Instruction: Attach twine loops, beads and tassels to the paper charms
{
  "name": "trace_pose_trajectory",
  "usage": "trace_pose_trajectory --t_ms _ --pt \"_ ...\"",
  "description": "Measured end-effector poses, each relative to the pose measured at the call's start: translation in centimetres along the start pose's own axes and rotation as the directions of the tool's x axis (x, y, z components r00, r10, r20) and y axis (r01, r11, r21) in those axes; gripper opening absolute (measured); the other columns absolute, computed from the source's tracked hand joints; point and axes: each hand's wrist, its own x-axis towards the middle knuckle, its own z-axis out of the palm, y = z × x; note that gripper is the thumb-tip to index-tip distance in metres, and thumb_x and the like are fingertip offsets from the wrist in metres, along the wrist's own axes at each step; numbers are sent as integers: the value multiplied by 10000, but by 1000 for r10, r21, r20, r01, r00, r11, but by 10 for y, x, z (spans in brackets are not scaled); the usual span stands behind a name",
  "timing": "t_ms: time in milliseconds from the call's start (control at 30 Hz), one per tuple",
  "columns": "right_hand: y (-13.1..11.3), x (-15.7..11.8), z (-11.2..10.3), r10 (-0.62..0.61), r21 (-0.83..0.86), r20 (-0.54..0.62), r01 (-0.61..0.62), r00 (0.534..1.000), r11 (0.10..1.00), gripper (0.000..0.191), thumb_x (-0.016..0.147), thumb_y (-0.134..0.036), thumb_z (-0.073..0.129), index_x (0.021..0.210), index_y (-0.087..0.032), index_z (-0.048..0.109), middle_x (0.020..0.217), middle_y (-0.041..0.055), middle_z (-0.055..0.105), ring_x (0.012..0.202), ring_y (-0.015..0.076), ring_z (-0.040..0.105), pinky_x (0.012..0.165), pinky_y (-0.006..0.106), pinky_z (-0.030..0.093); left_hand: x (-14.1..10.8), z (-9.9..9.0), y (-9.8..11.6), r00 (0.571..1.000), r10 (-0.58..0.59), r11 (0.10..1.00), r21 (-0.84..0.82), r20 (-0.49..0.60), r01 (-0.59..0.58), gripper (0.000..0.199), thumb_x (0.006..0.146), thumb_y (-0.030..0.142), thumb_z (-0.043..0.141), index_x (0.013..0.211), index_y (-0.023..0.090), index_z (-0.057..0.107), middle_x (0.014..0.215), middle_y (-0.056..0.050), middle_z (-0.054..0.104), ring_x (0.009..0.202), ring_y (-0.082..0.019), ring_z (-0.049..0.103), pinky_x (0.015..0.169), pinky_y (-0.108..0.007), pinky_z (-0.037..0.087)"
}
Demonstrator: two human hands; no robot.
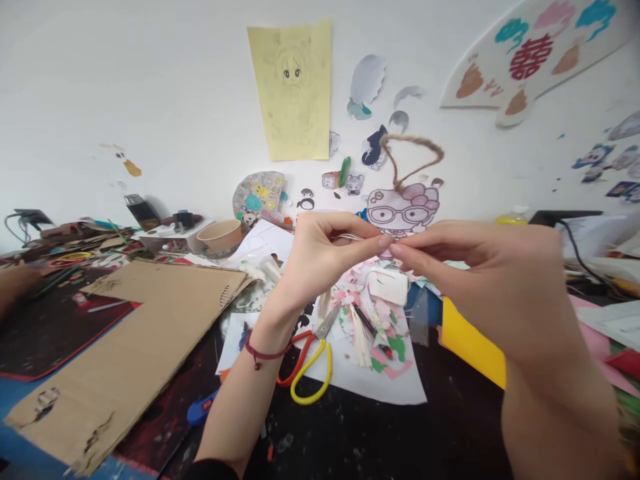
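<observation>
My left hand [320, 257] and my right hand [480, 280] meet fingertip to fingertip above the table, both pinching a piece of brown twine [413, 157] that curls up in a loop over them. A red string bracelet circles my left wrist. Below the hands lie scissors [310, 363] with yellow and red handles, on white paper [380, 380] strewn with pink and green paper scraps. What the fingertips pinch besides the twine is too small to tell.
A large torn cardboard sheet [135, 347] covers the left of the table. A paper bowl [220, 237] stands behind it. Yellow card [470, 343] lies under my right hand. A blue utility knife [203, 408] rests near the front. Drawings and stickers cover the wall [175, 100].
</observation>
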Motion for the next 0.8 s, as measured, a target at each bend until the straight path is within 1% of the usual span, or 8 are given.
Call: trace_pose_trajectory --t_ms 100,267,433,500,567,667,733,800 --pt "0 1 4 49 17 -25 -48 999 999 68 827 -245 757 769 -246 794 736 -16 791 658 176 744 639 322 601 0 4 -2 999 9 999 49 -50 -7 164 762 291 868 689 176 776 672 -26 739 614 -130 632 537 -253 480" --pt "-3 2 12 121 97 -100 -111 988 989 44 787 -195 771 758 -220 793 722 -11 789 647 171 750 646 302 630 -1 10 -4 986 86 992 101 -144 -71 117 778 212 843 695 172 771 683 -13 740 617 -110 620 543 -237 458" --pt "-2 4 16 148 130 -146 -129 978 983 58 753 -159 784 741 -216 781 708 -8 781 628 171 743 622 293 642 -1 15 -5 979 99 994 63 -177 -89 113 795 192 818 697 172 764 683 -5 740 602 -97 625 534 -213 475" --pt "-2 5 16 154 130 -152 -135 976 982 64 752 -162 783 742 -224 774 704 -6 776 618 179 740 611 308 645 0 16 -6 984 55 998 16 -168 -53 114 784 231 837 718 171 766 718 -15 753 627 -107 644 543 -212 490" --pt "-1 5 15 145 136 -141 -126 979 983 69 759 -174 779 738 -238 766 703 -6 771 611 183 737 602 317 645 2 15 -7 992 -12 999 -32 -122 9 169 781 305 851 739 167 764 749 -28 754 649 -113 647 543 -212 484" --pt "-1 5 15 104 123 -137 -88 985 989 79 765 -174 777 741 -244 748 694 -9 764 606 186 734 600 325 646 4 14 -10 994 -94 992 -94 -59 88 268 778 412 852 781 166 746 692 -13 698 588 -93 579 489 -206 408" --pt "-2 5 16 94 101 -125 -82 988 992 79 770 -178 774 733 -236 735 676 -10 756 604 189 734 600 327 645 6 14 -12 994 -101 985 -145 -47 93 304 775 448 851 805 174 723 649 8 655 553 -79 533 474 -204 370" --pt "-4 5 16 96 92 -99 -87 990 992 64 783 -187 766 750 -233 736 678 -11 757 610 192 738 605 328 643 7 14 -14 996 -84 977 -199 -33 76 321 775 459 851 814 180 698 648 18 643 559 -73 531 491 -202 383"
